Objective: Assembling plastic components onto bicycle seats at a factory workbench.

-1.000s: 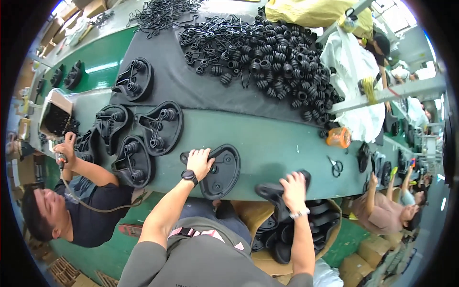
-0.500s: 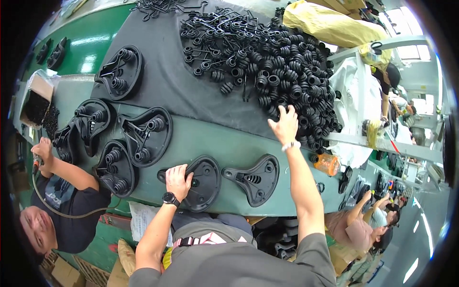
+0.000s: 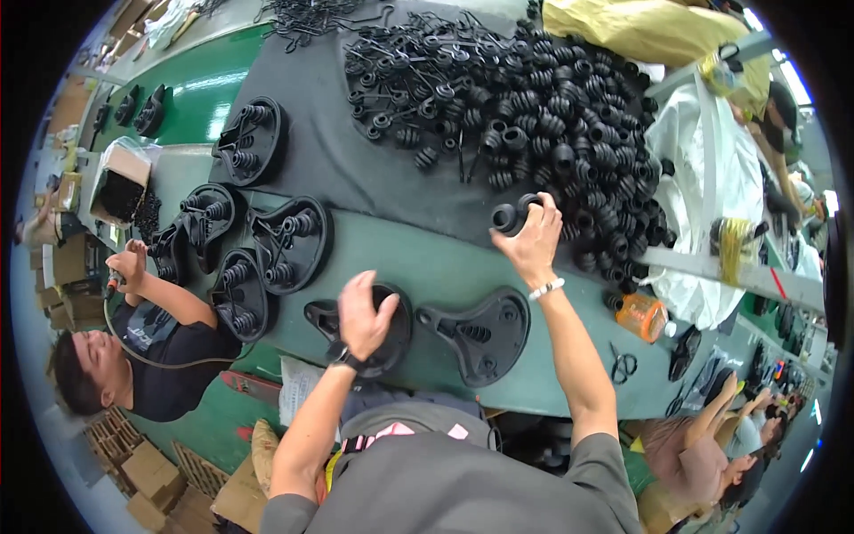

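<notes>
The right hand [image 3: 530, 242] pinches two black ribbed tubes [image 3: 504, 219] beside the pile [image 3: 596, 151]; a loose grip could let one roll away. The left hand [image 3: 364, 318] is spread over one seat [image 3: 393, 343], another seat [image 3: 485, 338] alongside, on the green tabletop [image 3: 427, 254]; a co-worker [image 3: 173, 356] sits left.

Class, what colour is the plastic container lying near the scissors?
The container is mostly orange, seen best in the head view.
</notes>
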Available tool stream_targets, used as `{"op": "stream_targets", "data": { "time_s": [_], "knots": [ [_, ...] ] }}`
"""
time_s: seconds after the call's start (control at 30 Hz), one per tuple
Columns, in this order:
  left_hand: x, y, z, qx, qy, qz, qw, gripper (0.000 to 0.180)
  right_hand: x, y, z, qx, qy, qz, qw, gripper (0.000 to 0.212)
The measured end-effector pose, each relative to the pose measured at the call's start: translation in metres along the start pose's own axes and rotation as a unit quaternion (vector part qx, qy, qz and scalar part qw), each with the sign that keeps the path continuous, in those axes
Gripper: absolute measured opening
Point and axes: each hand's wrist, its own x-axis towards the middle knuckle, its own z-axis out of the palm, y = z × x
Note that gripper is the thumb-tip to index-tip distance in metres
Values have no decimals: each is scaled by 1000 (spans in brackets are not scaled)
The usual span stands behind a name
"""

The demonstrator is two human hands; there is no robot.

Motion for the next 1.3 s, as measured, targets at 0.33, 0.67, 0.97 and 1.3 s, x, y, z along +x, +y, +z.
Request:
{"op": "stream_targets", "data": {
  "time_s": [0.33, 0.67, 0.97, 1.3],
  "knots": [
    [-21, 114, 69, -506, -227, -325, 766, 47, -190, -34, -63, 378, -103, 209, 896, 56],
    [-80, 134, 87, -199, -264, 84, 940, 36, -227, 17, -78, 175, -104, 200, 959, 56],
    [-99, 121, 128, -29, -314, 321, 893, 27, -181, 10, -26, -4, -204, 89, 975, 54],
    [-93, 108, 123, -73, -336, 305, 888, 36, -126, 23, -46, 16, -351, 16, 936, 60]
  ]
}}
